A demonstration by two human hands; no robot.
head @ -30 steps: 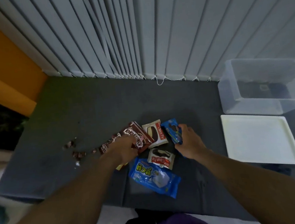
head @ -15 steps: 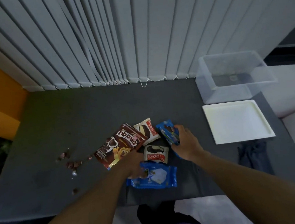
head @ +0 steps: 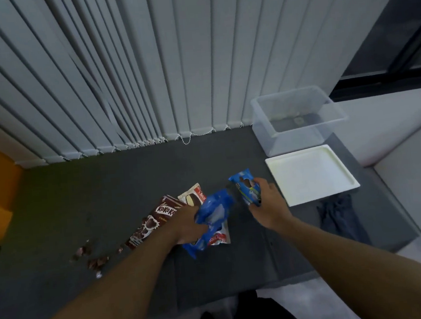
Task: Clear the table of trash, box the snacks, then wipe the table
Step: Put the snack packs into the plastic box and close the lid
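Head: left hand (head: 187, 225) grips bag (head: 215, 211), right hand (head: 269, 205) cookies (head: 246, 186).

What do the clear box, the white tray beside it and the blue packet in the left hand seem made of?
Clear box: see-through, probably rigid plastic; the table shows through its walls. White tray: matte white with a raised rim, likely moulded plastic. Blue packet, gripped by the left hand: thin glossy film, creased and catching light.

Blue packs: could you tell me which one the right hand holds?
The smaller pack nearer the tray, in the right hand; the left hand grips the larger pack.
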